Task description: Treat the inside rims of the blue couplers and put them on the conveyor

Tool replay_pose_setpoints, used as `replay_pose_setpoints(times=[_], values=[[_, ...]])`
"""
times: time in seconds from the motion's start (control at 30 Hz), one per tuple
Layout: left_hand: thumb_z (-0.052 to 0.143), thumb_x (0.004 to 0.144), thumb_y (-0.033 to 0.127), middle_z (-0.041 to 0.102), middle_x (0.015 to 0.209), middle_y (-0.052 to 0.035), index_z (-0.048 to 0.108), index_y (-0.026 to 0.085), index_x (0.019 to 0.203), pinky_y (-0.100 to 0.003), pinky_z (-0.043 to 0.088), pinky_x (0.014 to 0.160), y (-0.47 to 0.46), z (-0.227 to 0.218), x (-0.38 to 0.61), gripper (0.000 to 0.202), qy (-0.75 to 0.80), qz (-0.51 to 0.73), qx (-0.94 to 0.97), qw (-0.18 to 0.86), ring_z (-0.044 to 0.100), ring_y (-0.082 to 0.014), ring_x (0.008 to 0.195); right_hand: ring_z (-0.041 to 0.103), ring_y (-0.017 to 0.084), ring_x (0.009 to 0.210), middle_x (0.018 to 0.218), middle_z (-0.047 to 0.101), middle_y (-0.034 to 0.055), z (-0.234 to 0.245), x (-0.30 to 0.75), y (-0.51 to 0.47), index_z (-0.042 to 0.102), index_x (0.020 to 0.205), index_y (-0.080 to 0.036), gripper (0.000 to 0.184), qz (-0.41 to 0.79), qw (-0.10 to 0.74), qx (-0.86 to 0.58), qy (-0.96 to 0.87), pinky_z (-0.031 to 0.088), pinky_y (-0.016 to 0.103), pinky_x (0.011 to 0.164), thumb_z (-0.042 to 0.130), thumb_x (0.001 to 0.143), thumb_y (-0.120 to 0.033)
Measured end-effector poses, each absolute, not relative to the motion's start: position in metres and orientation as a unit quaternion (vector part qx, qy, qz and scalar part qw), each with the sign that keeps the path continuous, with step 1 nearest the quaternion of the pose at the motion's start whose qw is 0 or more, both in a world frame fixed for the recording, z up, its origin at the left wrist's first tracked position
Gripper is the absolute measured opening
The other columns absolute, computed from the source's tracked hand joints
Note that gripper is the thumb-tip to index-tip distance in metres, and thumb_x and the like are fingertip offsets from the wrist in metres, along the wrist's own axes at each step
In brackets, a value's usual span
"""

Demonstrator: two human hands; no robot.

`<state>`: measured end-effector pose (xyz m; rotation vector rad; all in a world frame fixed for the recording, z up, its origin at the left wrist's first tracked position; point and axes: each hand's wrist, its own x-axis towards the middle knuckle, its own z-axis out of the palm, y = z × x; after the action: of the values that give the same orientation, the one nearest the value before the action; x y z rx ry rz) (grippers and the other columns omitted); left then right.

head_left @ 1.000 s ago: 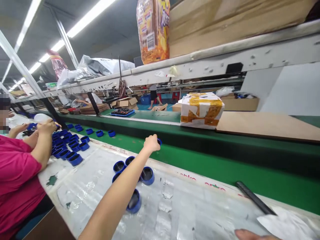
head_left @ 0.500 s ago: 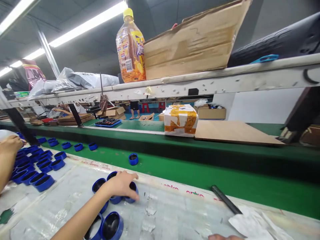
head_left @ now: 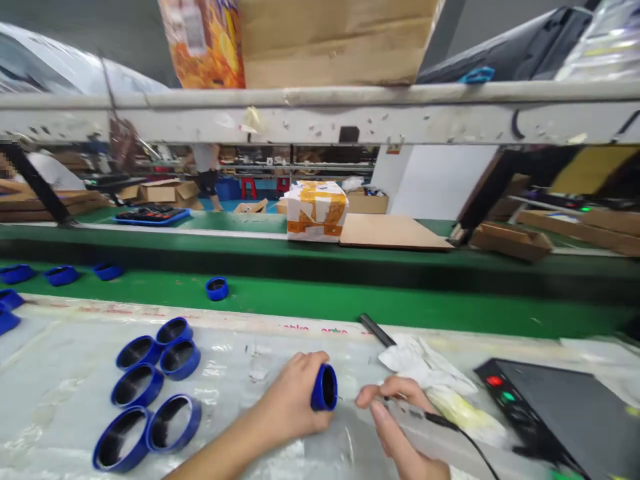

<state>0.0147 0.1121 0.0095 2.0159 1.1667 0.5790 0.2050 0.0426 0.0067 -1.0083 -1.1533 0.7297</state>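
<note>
My left hand (head_left: 293, 408) is closed round a blue ring-shaped cap (head_left: 324, 387), holding it on its side with the open end facing right, just above the plastic-covered bench. My right hand (head_left: 395, 423) is close beside it, fingers pinched on a thin pen-like tool (head_left: 415, 414) with a black cable trailing to the right. The tool's tip points at the cap, a small gap apart. Several more blue caps (head_left: 150, 387) lie open side up at the lower left of the bench.
A green conveyor belt (head_left: 400, 307) runs behind the bench with a single blue cap (head_left: 217, 289) and others at far left. A white rag (head_left: 425, 363), a black bar (head_left: 376, 329) and a black control box (head_left: 550, 407) with red and green lights lie right. A taped carton (head_left: 315, 211) stands beyond.
My left hand has picked a blue cap from the group and brought it right, toward my right hand. My right hand has come up with the tool. The view has swung right and down.
</note>
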Motion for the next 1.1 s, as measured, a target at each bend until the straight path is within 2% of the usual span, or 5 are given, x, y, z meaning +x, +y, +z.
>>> replay_pose_setpoints(times=[0.17, 0.27, 0.47, 0.67, 1.1], values=[[0.082, 0.067, 0.025, 0.069, 0.115, -0.005, 0.056, 0.024, 0.122, -0.037, 0.055, 0.09, 0.119, -0.003, 0.012, 0.06, 0.419, 0.265, 0.729, 0.473, 0.068, -0.0272, 0.101, 0.074, 0.023, 0.079, 0.085, 0.075, 0.0013, 0.003, 0.202, 0.048, 0.054, 0.104, -0.028, 0.014, 0.321, 0.649, -0.383, -0.574, 0.057, 0.032, 0.069, 0.066, 0.109, -0.035], [0.083, 0.065, 0.022, 0.069, 0.112, -0.0021, 0.057, 0.024, 0.12, -0.034, 0.053, 0.087, 0.121, 0.001, 0.004, 0.06, 0.381, 0.28, 0.706, 0.526, 0.068, -0.0251, 0.1, 0.074, 0.021, 0.084, 0.091, 0.076, 0.0023, 0.001, 0.196, 0.048, 0.053, 0.107, -0.027, 0.011, 0.314, 0.635, -0.379, -0.595, 0.058, 0.032, 0.078, 0.063, 0.11, -0.028], [0.079, 0.067, 0.015, 0.067, 0.109, -0.0007, 0.058, 0.023, 0.116, -0.032, 0.051, 0.086, 0.118, 0.004, 0.004, 0.054, 0.358, 0.288, 0.699, 0.548, 0.066, -0.0233, 0.098, 0.073, 0.019, 0.085, 0.095, 0.076, 0.0011, 0.002, 0.195, 0.043, 0.054, 0.108, -0.028, 0.011, 0.3, 0.634, -0.403, -0.588, 0.057, 0.027, 0.077, 0.064, 0.11, -0.024], [0.077, 0.074, 0.015, 0.063, 0.127, -0.005, 0.062, 0.023, 0.126, -0.036, 0.049, 0.102, 0.121, 0.002, 0.004, 0.054, 0.319, 0.297, 0.752, 0.494, 0.064, -0.0253, 0.116, 0.073, 0.015, 0.085, 0.093, 0.075, -0.0021, 0.004, 0.196, 0.046, 0.054, 0.107, -0.028, 0.013, 0.28, 0.637, -0.413, -0.588, 0.055, 0.024, 0.079, 0.066, 0.109, -0.023], [0.079, 0.081, 0.017, 0.062, 0.125, -0.0037, 0.063, 0.024, 0.123, -0.033, 0.05, 0.099, 0.122, 0.0, 0.003, 0.046, 0.302, 0.295, 0.774, 0.472, 0.064, -0.0228, 0.115, 0.072, 0.013, 0.078, 0.092, 0.075, -0.0039, 0.013, 0.194, 0.042, 0.057, 0.102, -0.028, 0.016, 0.274, 0.624, -0.422, -0.598, 0.051, 0.022, 0.071, 0.065, 0.103, -0.014]])
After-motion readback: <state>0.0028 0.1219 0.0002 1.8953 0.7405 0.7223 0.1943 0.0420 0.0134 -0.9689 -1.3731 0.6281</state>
